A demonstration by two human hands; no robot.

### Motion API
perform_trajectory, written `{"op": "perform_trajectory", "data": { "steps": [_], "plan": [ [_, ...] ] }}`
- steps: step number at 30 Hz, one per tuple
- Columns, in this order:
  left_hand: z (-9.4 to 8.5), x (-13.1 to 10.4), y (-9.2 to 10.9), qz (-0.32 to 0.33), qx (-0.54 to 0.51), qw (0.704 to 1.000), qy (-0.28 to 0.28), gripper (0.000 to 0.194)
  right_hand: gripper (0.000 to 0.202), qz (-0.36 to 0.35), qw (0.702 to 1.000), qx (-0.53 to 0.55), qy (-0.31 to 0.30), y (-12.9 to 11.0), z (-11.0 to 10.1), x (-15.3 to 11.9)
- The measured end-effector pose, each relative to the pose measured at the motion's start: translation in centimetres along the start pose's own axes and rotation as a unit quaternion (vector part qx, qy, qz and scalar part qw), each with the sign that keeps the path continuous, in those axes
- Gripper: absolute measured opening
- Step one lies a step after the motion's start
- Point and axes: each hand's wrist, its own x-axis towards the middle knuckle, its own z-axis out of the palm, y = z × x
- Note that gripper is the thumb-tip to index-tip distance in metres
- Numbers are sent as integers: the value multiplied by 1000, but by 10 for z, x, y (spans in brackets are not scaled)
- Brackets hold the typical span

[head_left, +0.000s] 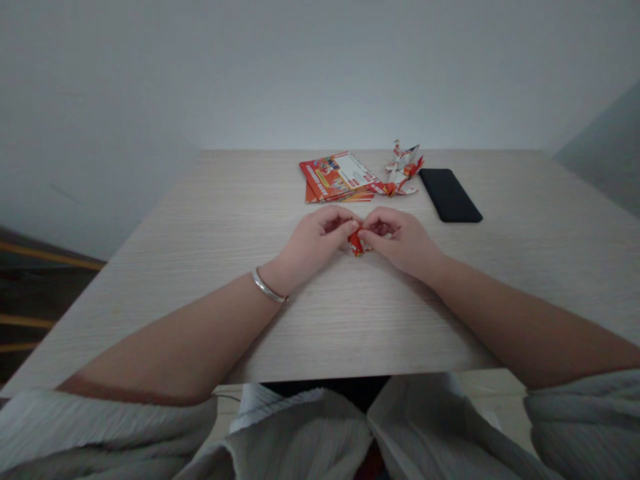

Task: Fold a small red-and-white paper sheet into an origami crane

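Both of my hands meet over the middle of the table, pinching a small folded piece of red printed paper (357,244). My left hand (320,233) grips its left side between thumb and fingers. On the other side, my right hand (397,240) is closed on it too, thumb against the upper edge. The fingers cover much of the paper, so its full shape is hidden. Just beyond the hands lies a stack of red and white printed leaflets (334,175). Touching its right side are folded paper figures (400,175) with pointed tips, in the same print.
A black phone (450,195) lies face down or dark to the right of the folded figures. The pale wood-grain table (200,247) reaches back to a plain wall (320,73). Wooden slats (45,252) of some furniture show beyond its left edge.
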Motion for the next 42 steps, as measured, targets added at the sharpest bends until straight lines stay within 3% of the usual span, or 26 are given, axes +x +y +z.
{"op": "perform_trajectory", "data": {
  "steps": [4,9,17,27,42],
  "plan": [
    [3,-1,-2,6,3,1000,-13,40,10,22,999,29,21,4,0,2],
    [0,-3,5,5,139,990,-3,19,18,21,995,97,31,12,1,4],
    [2,-4,4,-3,118,993,-8,5,29,50,989,131,36,12,0,6],
    [1,-6,13,48,190,981,-9,6,23,51,991,119,44,11,-1,6],
    [-1,-5,12,94,243,966,8,11,16,43,996,81,-7,13,-8,7]
  ]
}}
